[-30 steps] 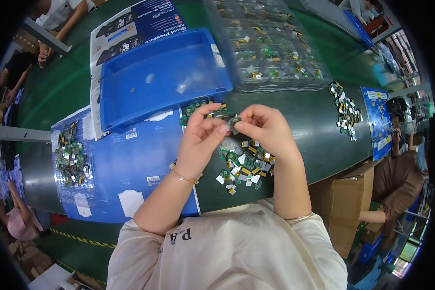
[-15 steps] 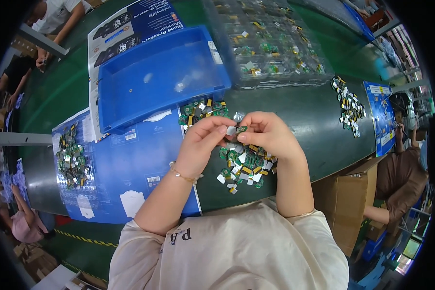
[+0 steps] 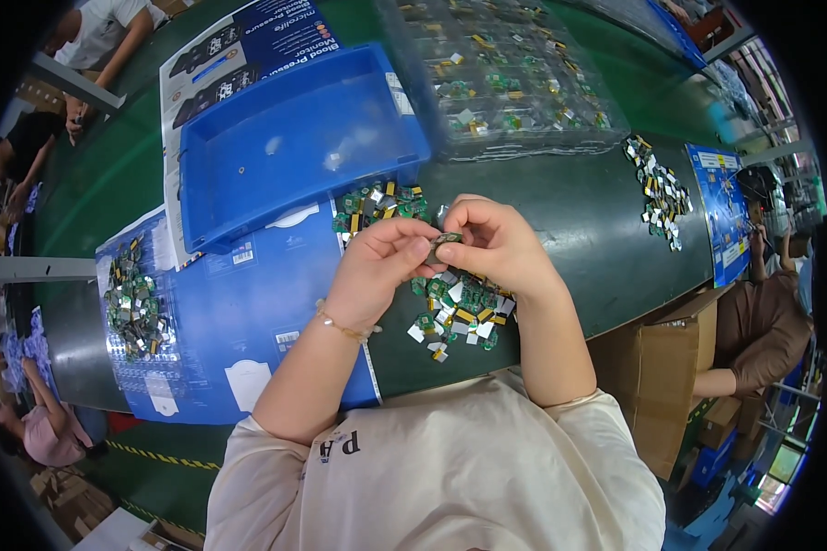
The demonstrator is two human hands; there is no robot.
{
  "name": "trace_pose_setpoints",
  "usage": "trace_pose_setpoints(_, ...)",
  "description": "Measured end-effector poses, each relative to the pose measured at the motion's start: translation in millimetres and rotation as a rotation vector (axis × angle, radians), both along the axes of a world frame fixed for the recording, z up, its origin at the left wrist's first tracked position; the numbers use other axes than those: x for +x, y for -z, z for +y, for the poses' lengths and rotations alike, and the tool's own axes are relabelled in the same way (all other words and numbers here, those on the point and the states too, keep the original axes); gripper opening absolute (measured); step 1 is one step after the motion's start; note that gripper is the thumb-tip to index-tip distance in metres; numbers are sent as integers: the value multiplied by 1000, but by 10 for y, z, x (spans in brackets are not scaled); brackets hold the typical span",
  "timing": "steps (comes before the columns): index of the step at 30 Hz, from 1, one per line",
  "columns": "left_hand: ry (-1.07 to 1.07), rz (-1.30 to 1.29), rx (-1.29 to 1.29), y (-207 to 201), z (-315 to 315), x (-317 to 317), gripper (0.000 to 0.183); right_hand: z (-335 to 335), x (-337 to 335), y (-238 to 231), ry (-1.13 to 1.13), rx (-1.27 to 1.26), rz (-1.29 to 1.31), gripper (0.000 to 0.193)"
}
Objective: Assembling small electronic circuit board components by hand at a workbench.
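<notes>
A small green circuit board (image 3: 447, 239) is pinched between my two hands, tilted on edge. My left hand (image 3: 386, 257) grips its left end with thumb and forefinger. The other end is held by my right hand (image 3: 489, 241), also in a thumb-and-finger pinch. Just below my fingers lies a loose pile of small circuit boards (image 3: 469, 298) with white and yellow pads. A second pile of boards (image 3: 377, 204) sits behind my left hand, against the blue tray. My fingers partly cover the held board.
A blue plastic tray (image 3: 198, 197) rests on blue printed sheets (image 3: 239, 312). Stacked clear trays (image 3: 533, 147) of boards stand at the back. More boards lie at far left (image 3: 138, 298) and right (image 3: 657, 193). A cardboard box (image 3: 657, 386) adjoins the table's right edge. Other people work around.
The board between my hands has been turned: its pale face showed before, and now a narrow green side shows. My fingers have drawn closer together.
</notes>
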State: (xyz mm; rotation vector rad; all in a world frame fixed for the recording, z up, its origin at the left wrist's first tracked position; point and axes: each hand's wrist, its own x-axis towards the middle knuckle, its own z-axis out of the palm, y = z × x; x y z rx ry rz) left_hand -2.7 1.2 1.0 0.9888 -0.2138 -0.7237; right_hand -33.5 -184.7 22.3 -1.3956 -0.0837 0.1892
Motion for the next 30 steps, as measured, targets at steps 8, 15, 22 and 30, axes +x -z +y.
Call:
trace_pose_setpoints(8, -4, 119, -82, 17, 1, -3, 19, 23, 0, -46, 6, 28, -37, 10)
trace_pose_setpoints(15, -16, 121, -47, 47, 19, 38, 22, 94, 26, -19, 66, 103, 28, 11)
trace_pose_setpoints(22, -55, 145, -55, 52, -2, 19, 24, 118, 18, 7, 83, 103, 86, 12)
trace_pose_setpoints(30, -39, 145, -44, 55, 12, 40, 25, 101, 13, 51, 163, -143, -21, 14)
